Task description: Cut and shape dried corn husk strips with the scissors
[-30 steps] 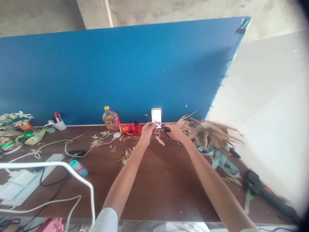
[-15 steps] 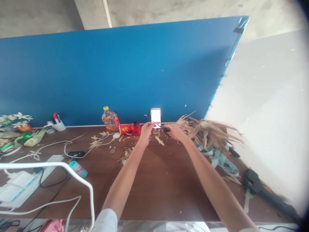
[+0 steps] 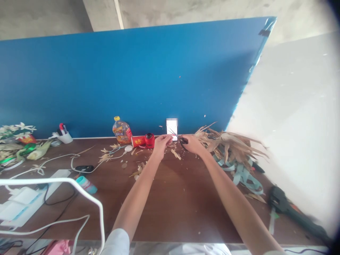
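Both arms reach to the back of the brown table. My right hand (image 3: 191, 143) is closed round the handles of dark scissors (image 3: 178, 137), whose blades are parted and point left. Just left of the blades, my left hand (image 3: 162, 142) pinches something too small to make out. Behind the hands, a phone (image 3: 171, 124) with a lit white screen leans against the blue panel. Small pale scraps and a strip of dried husk (image 3: 175, 154) lie on the table below the scissors.
To the right lie a pile of dried corn husks (image 3: 228, 143), pale blue ribbon (image 3: 247, 179) and a dark tool (image 3: 294, 214). Leftward are a red cup (image 3: 138, 141), a bottle (image 3: 122, 131), cables, a power strip (image 3: 57, 177) and a white bent tube (image 3: 66, 181) close to me.
The scissor blades have parted; before, they looked nearly closed. Both hands stay in almost the same place.
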Tool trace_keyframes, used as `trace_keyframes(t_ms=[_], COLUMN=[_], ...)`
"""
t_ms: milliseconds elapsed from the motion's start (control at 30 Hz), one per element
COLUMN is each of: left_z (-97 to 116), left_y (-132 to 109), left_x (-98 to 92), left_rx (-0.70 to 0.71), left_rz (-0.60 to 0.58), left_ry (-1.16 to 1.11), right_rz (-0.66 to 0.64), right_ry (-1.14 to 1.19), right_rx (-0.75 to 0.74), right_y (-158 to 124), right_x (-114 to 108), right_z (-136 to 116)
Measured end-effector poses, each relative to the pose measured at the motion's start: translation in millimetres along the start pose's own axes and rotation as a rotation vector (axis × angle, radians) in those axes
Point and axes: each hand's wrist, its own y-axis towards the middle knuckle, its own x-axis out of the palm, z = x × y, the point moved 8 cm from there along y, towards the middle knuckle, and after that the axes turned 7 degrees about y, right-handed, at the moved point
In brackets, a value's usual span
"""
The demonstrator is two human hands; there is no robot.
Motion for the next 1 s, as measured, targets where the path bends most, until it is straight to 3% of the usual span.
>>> trace_keyframes(t_ms=[300,1000], left_z=[1,-11], left_y=[4,6], left_x=[-2.9,2.5], left_rx=[0.050,-0.030], left_rz=[-0.010,-0.098], left_ry=[0.110,-0.026], right_rz=[-0.082,-0.091], right_ry=[0.013,0.025], right_rx=[-0.045,-0.048], right_y=[-2,-4], right_x=[6,4], right_z=[-3,-7])
